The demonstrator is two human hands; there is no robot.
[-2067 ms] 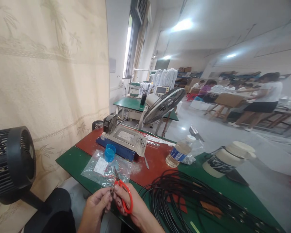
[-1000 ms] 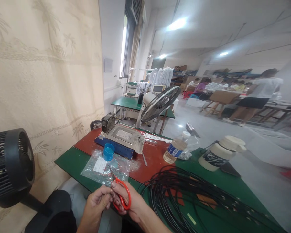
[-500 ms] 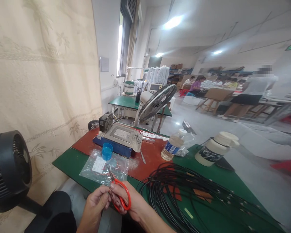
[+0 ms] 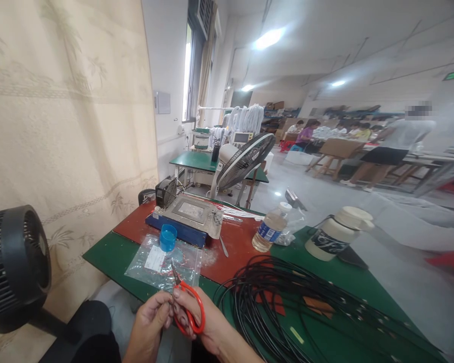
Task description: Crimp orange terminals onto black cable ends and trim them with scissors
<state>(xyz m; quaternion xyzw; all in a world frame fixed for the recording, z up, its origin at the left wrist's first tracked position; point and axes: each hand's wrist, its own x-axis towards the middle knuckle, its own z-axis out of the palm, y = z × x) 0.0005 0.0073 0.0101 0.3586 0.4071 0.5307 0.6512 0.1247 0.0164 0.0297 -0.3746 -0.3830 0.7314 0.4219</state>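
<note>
My right hand [image 4: 206,322] is closed around red-handled scissors [image 4: 187,305], their blades pointing up and away over a clear plastic bag [image 4: 162,262]. My left hand [image 4: 149,322] pinches something small against the scissor tips; I cannot make out what it is. Both hands hover at the near edge of the green table [image 4: 106,254]. A big coil of black cable [image 4: 287,312] lies just right of my right hand.
A blue cup [image 4: 168,237] and a metal-topped device [image 4: 189,214] stand on the red mat behind the bag. A water bottle [image 4: 270,228], a white jar [image 4: 335,234], a black fan [image 4: 15,262] at left. People work at tables far right.
My hands and the scissors stay almost in place, pinching the same way. The view has shifted slightly; people in the background have moved a little.
</note>
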